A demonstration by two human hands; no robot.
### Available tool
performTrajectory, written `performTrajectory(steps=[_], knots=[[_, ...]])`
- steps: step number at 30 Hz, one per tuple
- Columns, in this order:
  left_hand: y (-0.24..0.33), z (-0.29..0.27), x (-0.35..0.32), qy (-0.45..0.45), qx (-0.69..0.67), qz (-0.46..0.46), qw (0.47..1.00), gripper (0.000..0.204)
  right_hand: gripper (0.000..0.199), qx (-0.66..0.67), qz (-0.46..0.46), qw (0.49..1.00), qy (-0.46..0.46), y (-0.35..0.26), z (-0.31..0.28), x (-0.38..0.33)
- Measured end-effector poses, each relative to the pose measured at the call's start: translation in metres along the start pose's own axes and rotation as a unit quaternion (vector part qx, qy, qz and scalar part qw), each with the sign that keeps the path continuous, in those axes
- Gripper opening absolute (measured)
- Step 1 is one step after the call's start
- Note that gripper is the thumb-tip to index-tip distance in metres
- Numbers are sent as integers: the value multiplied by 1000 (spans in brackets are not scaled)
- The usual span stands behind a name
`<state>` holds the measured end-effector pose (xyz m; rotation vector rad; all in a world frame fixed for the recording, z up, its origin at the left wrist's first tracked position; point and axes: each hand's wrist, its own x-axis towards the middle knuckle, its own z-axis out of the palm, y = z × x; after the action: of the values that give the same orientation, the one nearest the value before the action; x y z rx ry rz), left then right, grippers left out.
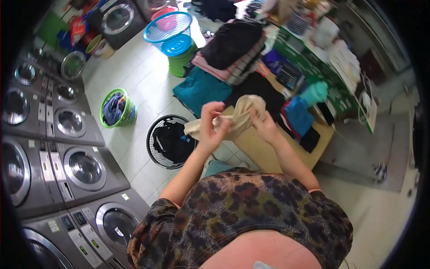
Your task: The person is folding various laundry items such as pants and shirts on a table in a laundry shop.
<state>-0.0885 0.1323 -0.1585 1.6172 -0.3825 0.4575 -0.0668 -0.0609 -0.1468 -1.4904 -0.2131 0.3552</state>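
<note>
Cream cloth held bunched between two hands, above the corner of a tan table.

The cloth [244, 115] is gripped at its right end by the right hand [265, 125], thumb and fingers closed; the left hand [213, 127] is half curled at the other end, and how firmly it grips cannot be told. The fabric appears light, limp and unbreakable, best taken by its edges or corners. On the tan table [262, 150], a teal folded cloth [201, 92] and dark fabrics [257, 96] are stacked. A black basket [151, 150] is set on the pale tiled floor [143, 89], with front-loading machines [85, 168] ranged at left.
</note>
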Motion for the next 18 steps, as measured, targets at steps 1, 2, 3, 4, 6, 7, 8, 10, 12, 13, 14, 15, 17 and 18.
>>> performTrajectory(steps=[1,2,3,4,6,7,8,10,12,13,14,15,17,18], knots=[[-5,11,-1,-14,-15,-17,1000,55,33,115,-8,993,21,9,-19,-6],[-18,14,-12,-100,-70,-103,987,67,36,191,-32,980,37,-13,-20,-20],[-7,28,-15,-146,-129,-128,972,67,40,265,-59,961,53,-40,-22,-31],[-10,40,-24,-200,-81,-114,970,60,40,266,-71,959,67,-55,-32,-41],[-1,69,-39,-259,-27,-94,961,34,41,291,-127,948,13,-73,-52,-62],[-1,78,-42,-275,-31,-88,957,34,41,291,-137,947,28,-73,-66,-71],[-5,83,-43,-298,-17,-124,946,27,41,256,-146,953,74,-73,-84,-79],[-15,97,-39,-269,-30,-131,954,15,37,138,-155,952,224,-89,-106,-104],[-6,102,-22,-255,-102,-148,950,8,29,183,-190,924,276,-94,-136,-124],[2,101,-13,-254,-120,-140,950,9,27,168,-194,913,316,-99,-145,-134],[7,98,-4,-270,-148,-123,944,12,27,168,-197,911,321,-101,-156,-145],[18,99,5,-286,-174,-107,936,17,24,129,-218,912,324,-101,-168,-155],[37,98,14,-305,-211,-132,919,27,22,92,-241,909,327,-100,-188,-173],[39,96,18,-351,-222,-118,902,28,20,91,-240,904,342,-100,-196,-180]])
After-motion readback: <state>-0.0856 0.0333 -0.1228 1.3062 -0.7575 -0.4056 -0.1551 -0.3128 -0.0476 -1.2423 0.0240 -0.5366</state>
